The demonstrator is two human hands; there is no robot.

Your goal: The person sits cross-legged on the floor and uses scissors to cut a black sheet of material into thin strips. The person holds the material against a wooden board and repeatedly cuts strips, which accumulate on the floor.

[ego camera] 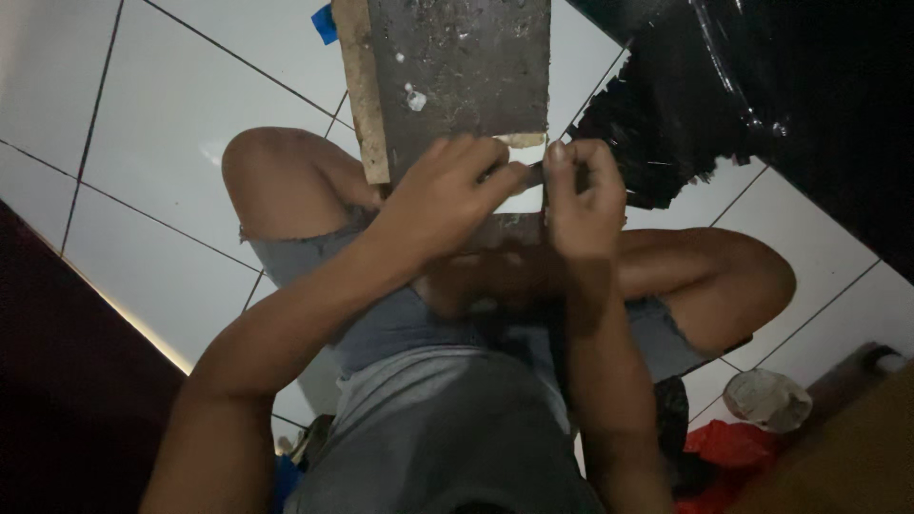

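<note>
Fingers [481,157] of the left hand [443,195] curled tight, thumb and forefinger pinched on a thin dark strip [529,174] just below the near edge of a wooden board [457,67]. Fingers [600,167] of the right hand [583,200] likewise bent inward, tips closed on the same strip from the other side, thumb upright against it. Both hands nearly touching at the pinch, held over the lap between two bare knees.

Board: flat, rectangular, dark and rough on its face, flecked with pale crumbs and spots; pale raw edge along its left side, chipped light patch at the near corner. Strip itself small, narrow, too dim to tell its material.

Underneath, glossy white floor tiles [171,133] with thin dark joints. Frayed grey denim shorts [381,324] and a grey shirt below the arms. Shiny black plastic sheeting [762,86], crinkled, with a ragged edge, at upper right. Scrap of blue tape [325,23] beside the board's far corner. Crumpled whitish wad [766,398] and red cloth [728,452] at lower right.
</note>
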